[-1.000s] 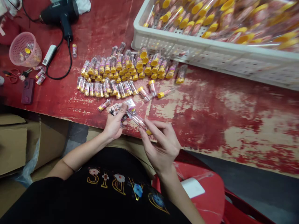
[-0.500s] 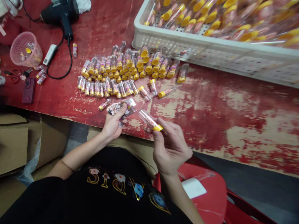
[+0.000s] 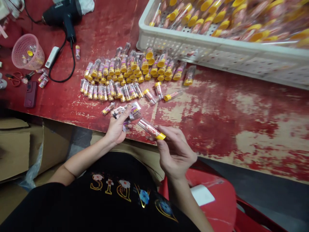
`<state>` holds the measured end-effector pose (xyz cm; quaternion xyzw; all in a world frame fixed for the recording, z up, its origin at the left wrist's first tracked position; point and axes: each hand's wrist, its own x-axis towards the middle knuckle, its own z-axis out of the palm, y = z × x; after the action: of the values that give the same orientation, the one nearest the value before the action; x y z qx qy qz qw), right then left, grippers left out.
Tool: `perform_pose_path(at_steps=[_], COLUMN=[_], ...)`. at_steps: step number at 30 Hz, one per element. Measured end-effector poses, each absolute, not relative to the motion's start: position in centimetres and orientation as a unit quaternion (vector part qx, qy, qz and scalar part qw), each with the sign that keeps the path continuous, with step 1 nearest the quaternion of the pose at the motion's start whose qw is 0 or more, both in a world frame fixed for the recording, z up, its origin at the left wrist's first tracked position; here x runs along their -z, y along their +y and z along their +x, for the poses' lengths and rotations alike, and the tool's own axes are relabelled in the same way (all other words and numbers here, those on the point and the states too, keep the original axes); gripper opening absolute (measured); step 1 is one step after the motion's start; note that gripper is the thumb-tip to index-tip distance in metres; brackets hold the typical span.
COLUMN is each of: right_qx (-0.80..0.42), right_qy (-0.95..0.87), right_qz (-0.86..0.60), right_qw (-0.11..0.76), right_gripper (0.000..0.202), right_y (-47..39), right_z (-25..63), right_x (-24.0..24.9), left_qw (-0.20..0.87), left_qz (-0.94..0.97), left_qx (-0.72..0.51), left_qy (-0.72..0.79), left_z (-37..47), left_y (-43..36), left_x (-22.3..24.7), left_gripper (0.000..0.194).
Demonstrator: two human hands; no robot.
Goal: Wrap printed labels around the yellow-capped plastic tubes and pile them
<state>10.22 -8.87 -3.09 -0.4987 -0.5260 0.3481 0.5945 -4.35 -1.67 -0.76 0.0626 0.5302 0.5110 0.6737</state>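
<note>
In my right hand (image 3: 177,149) is a clear plastic tube (image 3: 150,128) with a yellow cap, pinched near the capped end. The tube tilts, its clear end pointing up and left toward my other hand. My left hand (image 3: 118,129) is closed around a bunch of printed plastic sleeves (image 3: 134,112), the thumb lying across them. Just beyond the left hand lies a single capped tube (image 3: 108,109). Farther back, many small yellow-capped tubes (image 3: 127,69) are piled and lined up. Three loose tubes, including an upright-looking one (image 3: 158,90), lie to the right of the rows.
A white perforated crate (image 3: 205,48) full of yellow-capped tubes stands at the back right. At the back left are a heat gun (image 3: 65,16) with its cord, a pink basket (image 3: 18,53), a purple phone (image 3: 30,94) and scissors (image 3: 15,79). The red table (image 3: 217,122) has worn paint.
My right hand has shifted slightly left and down with the tube, bringing its clear end nearer my left hand. The left hand keeps its hold on the sleeves.
</note>
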Motion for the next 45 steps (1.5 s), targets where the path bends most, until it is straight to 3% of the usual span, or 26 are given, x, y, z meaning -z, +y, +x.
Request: perform_pose_path(at_steps=[10,18,23,31,45], right_qx=[-0.170,-0.229,-0.255,-0.203,-0.224], right_qy=[-0.677,-0.649,-0.571,-0.545,-0.544], right_qz=[-0.489,-0.496,-0.546,-0.570,-0.554], right_qw=[0.523,0.529,0.557,0.581,0.589], right_gripper=[0.057,0.055,0.052,0.036,0.039], right_y=[-8.5,-8.4,-7.7,-7.1,-6.6], right_z=[10.8,10.2,8.8,7.9,7.5], right_x=[2.7,2.9,3.8,3.7,3.7], left_qw=[0.678,0.680,0.662,0.655,0.655], left_qz=[0.076,0.112,0.159,0.182,0.207], left_qx=[-0.496,-0.505,-0.520,-0.519,-0.509], left_qy=[0.537,0.519,0.517,0.519,0.519], left_z=[-4.1,-3.9,-3.4,-3.1,-3.8], left_y=[-2.1,-3.0,-4.2,-5.1,-5.0], left_x=[0.4,0.0,0.2,0.2,0.9], left_gripper=[0.042,0.051,0.047,0.057,0.048])
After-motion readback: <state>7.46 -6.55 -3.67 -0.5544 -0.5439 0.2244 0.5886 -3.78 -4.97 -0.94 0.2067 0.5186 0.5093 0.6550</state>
